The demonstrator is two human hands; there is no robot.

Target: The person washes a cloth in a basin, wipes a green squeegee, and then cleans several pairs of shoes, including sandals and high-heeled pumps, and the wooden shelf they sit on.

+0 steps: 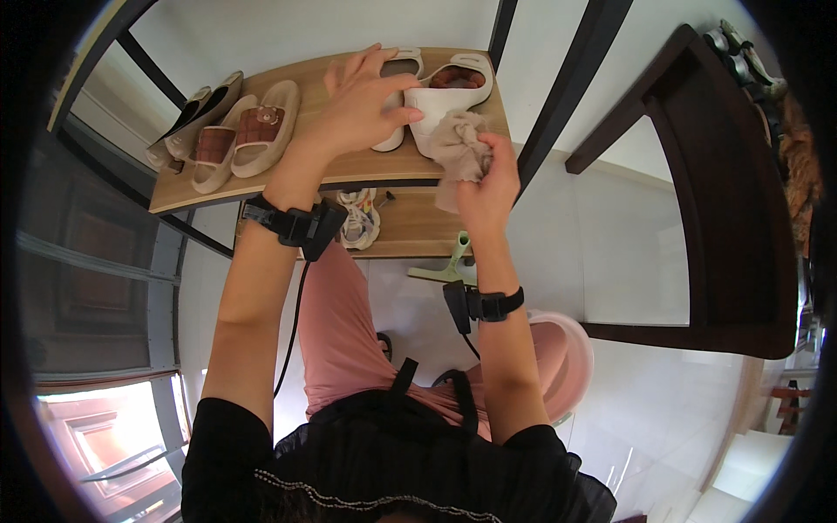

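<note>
A pair of white shoes stands on the upper wooden shelf [392,167] of the rack. My left hand [366,104] reaches over the left white shoe [394,137], hiding much of it. Its thumb and index fingertip are at the side of the right white shoe [435,104], fingers spread; whether they grip it is unclear. In my right hand [494,180] is a crumpled beige cloth [461,147], held against the near right side of that same shoe. Reddish-brown material shows inside the shoe's opening.
Left on the shelf are plaid slippers [261,131] and beige shoes [219,104]. Sneakers [358,222] sit on the lower shelf. A green squeegee head [451,265] and a pink basin [575,366] are below. A dark wooden chair [739,216] stands right; black rack posts [562,85] rise nearby.
</note>
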